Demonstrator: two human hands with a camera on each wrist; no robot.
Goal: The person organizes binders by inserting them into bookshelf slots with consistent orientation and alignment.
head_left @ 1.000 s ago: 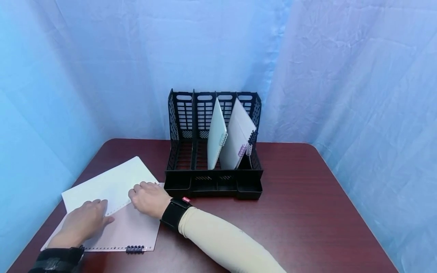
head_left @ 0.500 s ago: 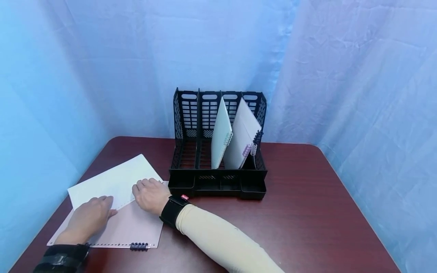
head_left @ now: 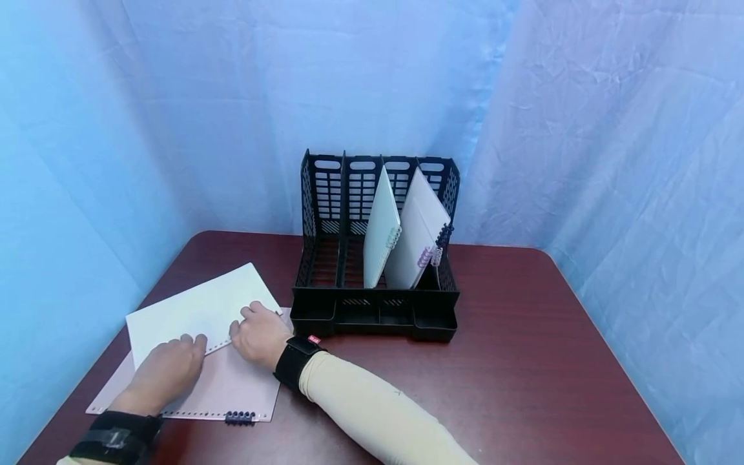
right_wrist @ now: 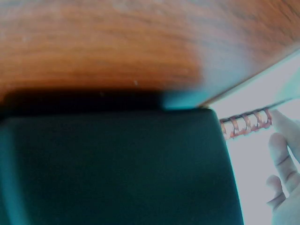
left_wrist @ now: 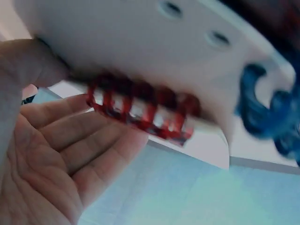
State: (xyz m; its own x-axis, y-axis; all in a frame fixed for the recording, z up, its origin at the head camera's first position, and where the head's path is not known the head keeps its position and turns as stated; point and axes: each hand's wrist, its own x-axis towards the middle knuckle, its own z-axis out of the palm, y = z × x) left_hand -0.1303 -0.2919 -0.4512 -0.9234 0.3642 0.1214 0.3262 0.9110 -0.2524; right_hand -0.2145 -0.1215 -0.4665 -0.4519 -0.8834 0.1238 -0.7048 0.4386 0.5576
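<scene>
A white notebook (head_left: pixel 197 300) lies at an angle over a pale pinkish notebook (head_left: pixel 232 387) on the left of the table. My left hand (head_left: pixel 168 371) holds the near edge of the white one; its thumb and fingers (left_wrist: pixel 101 150) are beside a red binding coil (left_wrist: pixel 140 112) in the left wrist view. Further along that edge, my right hand (head_left: pixel 261 336) grips near the right corner, fingers bent. The right wrist view has its thumb tip by a red coil (right_wrist: pixel 246 123). Dark blue coils (head_left: pixel 240 418) bind the lower notebook's near edge.
A black desk file rack (head_left: pixel 374 310) stands at the table's back middle. In its right slots lean a pale green notebook (head_left: pixel 380 232) and a whitish notebook (head_left: pixel 415 232) with purple coils. Light blue curtains (head_left: pixel 372 77) surround the dark red table (head_left: pixel 523 361).
The head view has shifted a little, so everything sits further right. My left hand has slid right along the white notebook's near edge, closer to my right hand. Its thumb is now hidden.
</scene>
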